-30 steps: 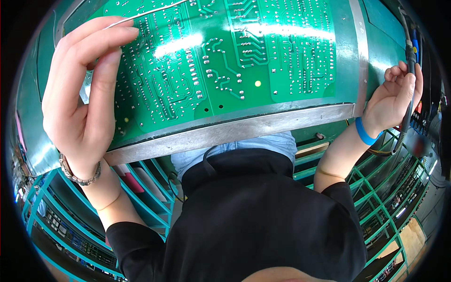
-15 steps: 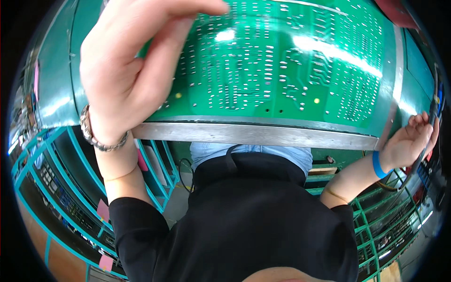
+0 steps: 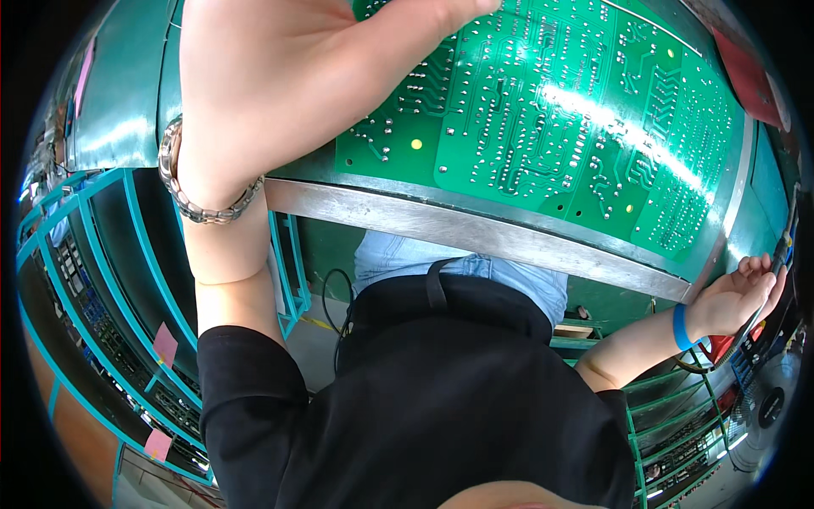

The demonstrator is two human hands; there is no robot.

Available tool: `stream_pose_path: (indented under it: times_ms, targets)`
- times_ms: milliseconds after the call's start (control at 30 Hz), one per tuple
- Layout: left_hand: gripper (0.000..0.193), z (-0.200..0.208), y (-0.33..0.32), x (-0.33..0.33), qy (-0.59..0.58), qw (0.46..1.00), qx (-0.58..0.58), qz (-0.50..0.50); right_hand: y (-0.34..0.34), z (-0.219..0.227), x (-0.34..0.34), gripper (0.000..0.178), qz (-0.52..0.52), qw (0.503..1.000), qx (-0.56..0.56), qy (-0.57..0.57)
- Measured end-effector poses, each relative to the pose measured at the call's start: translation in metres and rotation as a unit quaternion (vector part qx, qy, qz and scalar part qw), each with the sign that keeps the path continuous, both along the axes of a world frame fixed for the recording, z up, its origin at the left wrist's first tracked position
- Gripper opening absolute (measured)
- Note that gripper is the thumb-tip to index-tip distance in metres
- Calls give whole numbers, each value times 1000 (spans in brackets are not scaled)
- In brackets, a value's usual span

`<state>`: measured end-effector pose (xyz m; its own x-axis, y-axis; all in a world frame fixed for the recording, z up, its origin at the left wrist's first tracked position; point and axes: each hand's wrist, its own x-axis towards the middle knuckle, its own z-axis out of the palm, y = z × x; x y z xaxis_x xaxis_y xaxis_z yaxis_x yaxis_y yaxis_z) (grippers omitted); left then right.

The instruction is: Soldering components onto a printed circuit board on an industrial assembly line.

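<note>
My left hand [image 3: 288, 81], with a metal watch on its wrist, reaches over the left part of a large green circuit board [image 3: 509, 144]. Its thumb stretches right to the top edge of the picture. The other fingers lie outside the view, so their grip is hidden. Rows of shiny solder joints cover the board, which lies flat on a metal-edged work surface. Off the right corner, my right hand [image 3: 736, 297], wearing a blue wristband, is closed around a slim dark corded tool [image 3: 782, 254] that looks like a soldering iron. Its tip is not clear.
A bare metal rail [image 3: 475, 237] runs along the near edge of the work surface. Turquoise racks [image 3: 119, 280] holding boards stand at the left, and a green rack [image 3: 678, 416] stands at lower right. A fan [image 3: 767, 407] is at the far right. A dark red object [image 3: 746, 76] lies upper right.
The view has turned and shifted, so the board shows lower and further right. My left hand reaches further up and right in the picture. My right hand keeps its hold on the tool.
</note>
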<state>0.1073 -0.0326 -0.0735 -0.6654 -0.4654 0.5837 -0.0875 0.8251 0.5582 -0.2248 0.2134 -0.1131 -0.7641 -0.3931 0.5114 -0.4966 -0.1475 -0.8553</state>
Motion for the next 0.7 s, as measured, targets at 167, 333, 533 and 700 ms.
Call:
stream_pose_path:
  times_ms: [167,333,533,700]
  targets:
    - [20,9,5,6,-49,999,10,-4,0,0,2,31,-6,1000,5,2]
    - [25,7,5,5,-54,998,3,-20,-2,1,5,31,-9,1000,3,5]
    - [31,5,0,7,-50,998,-1,-43,-3,2,7,31,-10,1000,9,14]
    - [37,5,0,7,-40,997,0,-66,-2,3,7,31,-8,1000,8,9]
